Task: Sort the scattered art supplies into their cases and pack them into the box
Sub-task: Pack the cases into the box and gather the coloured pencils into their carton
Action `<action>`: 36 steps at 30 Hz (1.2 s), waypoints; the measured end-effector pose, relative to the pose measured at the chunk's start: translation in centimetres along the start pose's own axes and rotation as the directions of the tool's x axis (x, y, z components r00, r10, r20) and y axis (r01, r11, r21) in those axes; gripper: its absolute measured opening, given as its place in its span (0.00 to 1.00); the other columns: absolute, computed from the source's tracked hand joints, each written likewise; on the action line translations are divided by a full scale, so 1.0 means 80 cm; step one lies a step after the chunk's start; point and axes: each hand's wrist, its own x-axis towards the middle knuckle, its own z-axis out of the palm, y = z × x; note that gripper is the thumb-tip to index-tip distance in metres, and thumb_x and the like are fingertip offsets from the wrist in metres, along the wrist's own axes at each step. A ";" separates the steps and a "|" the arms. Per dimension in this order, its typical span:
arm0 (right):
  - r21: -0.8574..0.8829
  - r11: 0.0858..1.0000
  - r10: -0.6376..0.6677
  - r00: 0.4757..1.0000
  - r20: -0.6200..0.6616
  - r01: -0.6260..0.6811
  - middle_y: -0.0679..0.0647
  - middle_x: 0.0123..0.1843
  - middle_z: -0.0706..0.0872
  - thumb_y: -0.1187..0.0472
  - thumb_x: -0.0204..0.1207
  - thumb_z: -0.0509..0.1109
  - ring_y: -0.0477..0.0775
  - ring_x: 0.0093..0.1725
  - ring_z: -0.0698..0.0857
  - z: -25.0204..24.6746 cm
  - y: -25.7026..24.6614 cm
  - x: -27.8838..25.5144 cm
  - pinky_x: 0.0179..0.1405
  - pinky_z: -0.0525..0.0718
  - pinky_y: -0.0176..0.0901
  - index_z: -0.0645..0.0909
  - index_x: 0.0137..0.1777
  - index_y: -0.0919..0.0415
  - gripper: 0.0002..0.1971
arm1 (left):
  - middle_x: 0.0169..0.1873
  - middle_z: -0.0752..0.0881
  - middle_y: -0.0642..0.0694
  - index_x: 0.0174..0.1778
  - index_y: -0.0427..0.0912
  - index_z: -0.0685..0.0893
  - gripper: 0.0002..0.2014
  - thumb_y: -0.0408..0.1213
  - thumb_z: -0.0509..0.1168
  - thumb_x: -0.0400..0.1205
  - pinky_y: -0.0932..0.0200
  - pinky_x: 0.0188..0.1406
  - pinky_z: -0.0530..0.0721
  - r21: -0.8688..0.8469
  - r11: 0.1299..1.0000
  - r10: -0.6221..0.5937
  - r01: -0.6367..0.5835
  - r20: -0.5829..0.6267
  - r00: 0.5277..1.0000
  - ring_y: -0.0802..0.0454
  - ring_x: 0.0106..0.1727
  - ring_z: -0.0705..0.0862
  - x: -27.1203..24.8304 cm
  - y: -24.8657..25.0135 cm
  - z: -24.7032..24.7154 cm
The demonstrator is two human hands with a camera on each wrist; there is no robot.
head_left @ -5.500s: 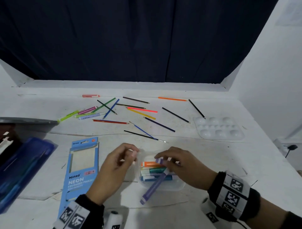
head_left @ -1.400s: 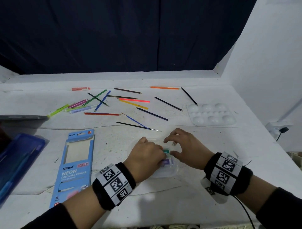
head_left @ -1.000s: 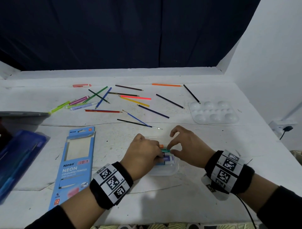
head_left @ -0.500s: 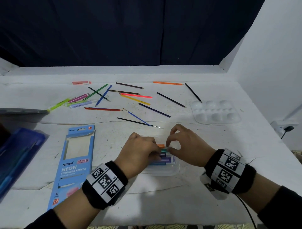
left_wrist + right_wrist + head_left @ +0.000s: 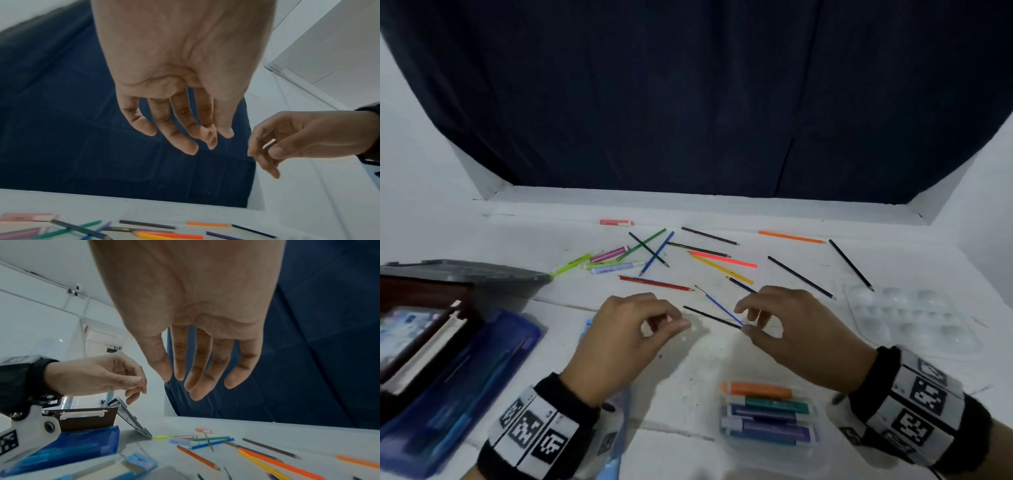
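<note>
My left hand (image 5: pixel 671 318) and right hand (image 5: pixel 744 318) hover side by side above the white table, fingers loosely curled and empty; the left wrist view (image 5: pixel 185 139) and the right wrist view (image 5: pixel 193 384) show this too. Behind them, near me, lies the clear case (image 5: pixel 770 448) with several markers (image 5: pixel 763 407) laid in a row. Just beyond the fingertips lie a thin black brush (image 5: pixel 709 317) and a blue brush (image 5: pixel 719 305). Farther back, several coloured pencils (image 5: pixel 722 261) and loose markers (image 5: pixel 616 267) are scattered. The blue pencil carton (image 5: pixel 619 411) is mostly hidden under my left wrist.
A blue plastic case (image 5: pixel 465 383) lies at the left, and beside it stands the open dark box (image 5: pixel 421 329) with its grey lid (image 5: pixel 465 270). A clear paint palette (image 5: pixel 911 318) sits at the right. A dark curtain hangs behind the table.
Both hands have let go of the marker case and moved forward and up, toward the brushes. The case now lies behind them, closer to me.
</note>
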 end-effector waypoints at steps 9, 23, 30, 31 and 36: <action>0.114 0.992 -0.056 0.998 0.027 0.053 0.41 0.34 0.85 0.54 0.77 0.72 0.45 0.37 0.84 0.035 -0.028 0.134 0.39 0.81 0.41 0.83 0.50 0.45 0.04 | 0.23 0.78 0.50 0.44 0.54 0.83 0.06 0.50 0.66 0.84 0.58 0.29 0.76 -0.137 0.958 -0.272 0.253 -0.146 0.951 0.52 0.27 0.77 0.018 -0.096 -0.043; -0.206 0.971 -0.046 0.944 0.328 0.119 0.59 0.67 0.81 0.56 0.85 0.60 0.62 0.67 0.79 0.167 -0.022 0.358 0.64 0.80 0.54 0.69 0.78 0.57 0.22 | 0.67 0.76 0.46 0.68 0.61 0.76 0.15 0.45 0.59 0.86 0.41 0.66 0.74 0.485 0.679 -0.669 0.552 0.097 0.737 0.42 0.68 0.77 0.164 -0.320 -0.012; -0.569 0.758 -0.084 0.912 0.401 0.319 0.57 0.62 0.82 0.58 0.85 0.61 0.62 0.62 0.80 0.197 -0.014 0.378 0.59 0.76 0.56 0.78 0.66 0.58 0.12 | 0.55 0.86 0.50 0.54 0.59 0.87 0.12 0.39 0.63 0.81 0.51 0.55 0.87 0.527 0.698 -0.651 0.484 0.186 0.736 0.47 0.56 0.85 0.178 -0.349 -0.004; -0.590 0.738 -0.081 0.911 0.404 0.327 0.57 0.61 0.82 0.61 0.84 0.62 0.63 0.62 0.80 0.197 -0.014 0.379 0.60 0.76 0.56 0.78 0.65 0.58 0.12 | 0.55 0.86 0.51 0.56 0.58 0.87 0.12 0.38 0.65 0.81 0.53 0.54 0.86 0.522 0.700 -0.649 0.488 0.178 0.740 0.48 0.57 0.85 0.177 -0.349 -0.002; -0.634 0.694 -0.010 0.886 0.464 0.340 0.59 0.62 0.83 0.66 0.80 0.65 0.63 0.63 0.81 0.185 -0.007 0.366 0.62 0.74 0.54 0.80 0.62 0.61 0.12 | 0.54 0.86 0.51 0.50 0.56 0.89 0.10 0.34 0.70 0.80 0.60 0.49 0.85 0.401 0.757 -0.610 0.516 0.150 0.778 0.51 0.53 0.86 0.168 -0.345 0.001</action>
